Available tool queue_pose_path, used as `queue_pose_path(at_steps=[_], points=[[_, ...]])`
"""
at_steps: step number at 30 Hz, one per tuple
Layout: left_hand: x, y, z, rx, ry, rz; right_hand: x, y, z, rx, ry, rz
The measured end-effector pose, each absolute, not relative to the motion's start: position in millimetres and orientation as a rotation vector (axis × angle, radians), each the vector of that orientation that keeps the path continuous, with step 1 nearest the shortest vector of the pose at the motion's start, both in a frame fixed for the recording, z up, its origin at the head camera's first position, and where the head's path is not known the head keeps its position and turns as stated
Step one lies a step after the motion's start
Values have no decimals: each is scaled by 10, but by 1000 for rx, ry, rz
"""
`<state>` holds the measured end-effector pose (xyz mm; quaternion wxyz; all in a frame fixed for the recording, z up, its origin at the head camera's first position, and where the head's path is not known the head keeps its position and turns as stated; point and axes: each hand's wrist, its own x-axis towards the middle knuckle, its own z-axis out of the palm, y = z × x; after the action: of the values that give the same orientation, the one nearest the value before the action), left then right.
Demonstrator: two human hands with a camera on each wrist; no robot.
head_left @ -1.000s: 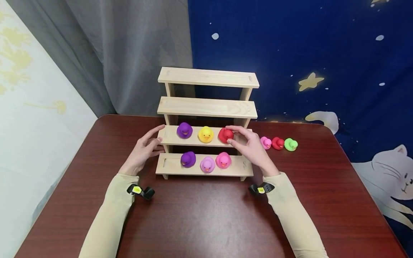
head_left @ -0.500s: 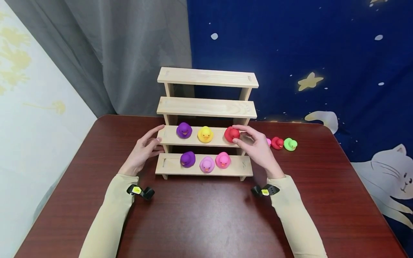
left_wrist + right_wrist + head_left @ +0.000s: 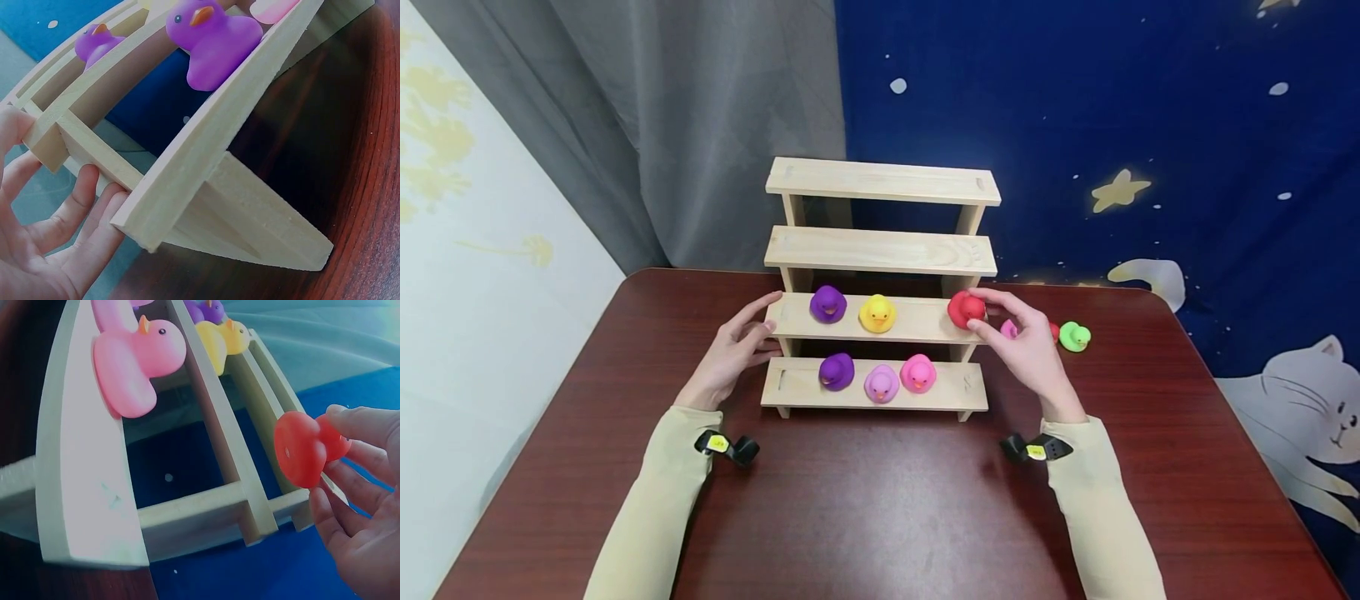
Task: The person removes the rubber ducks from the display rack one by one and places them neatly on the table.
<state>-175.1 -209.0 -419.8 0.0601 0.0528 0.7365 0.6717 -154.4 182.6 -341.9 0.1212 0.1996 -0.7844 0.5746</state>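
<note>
A stepped wooden shelf (image 3: pixel 880 250) stands on the table. My left hand (image 3: pixel 733 354) holds the left end of its second tier from the bottom, thumb at the front edge. In my right hand (image 3: pixel 1026 342), a red rubber duck (image 3: pixel 300 450) is pinched between thumb and fingers. The duck is raised by the tier's right end, its underside showing in the right wrist view. On that tier sit a purple duck (image 3: pixel 828 305) and a yellow duck (image 3: pixel 877 314). The bottom tier bears another purple duck (image 3: pixel 837 372), a light purple duck (image 3: pixel 882 384) and a pink duck (image 3: pixel 918 373).
Right of the shelf, a green duck (image 3: pixel 1075 337) sits on the dark wooden table (image 3: pixel 880 500). A pink duck (image 3: pixel 1009 330) and another red duck (image 3: pixel 1055 332) are partly hidden behind my right hand. Grey and blue curtains hang behind.
My right hand has moved to the right with the red duck, from beside the yellow duck to the tier's right end. The left hand has stayed in place.
</note>
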Motion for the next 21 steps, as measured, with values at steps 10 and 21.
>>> queue_pose_path(at_steps=[10, 21], points=[[-1767, -2100, -4227, 171, 2225, 2045, -1521, 1986, -3475, 516, -2254, 1702], [-1758, -2095, -4217, 165, 2230, 2042, -1473, 2140, -3493, 409, -2304, 1654]])
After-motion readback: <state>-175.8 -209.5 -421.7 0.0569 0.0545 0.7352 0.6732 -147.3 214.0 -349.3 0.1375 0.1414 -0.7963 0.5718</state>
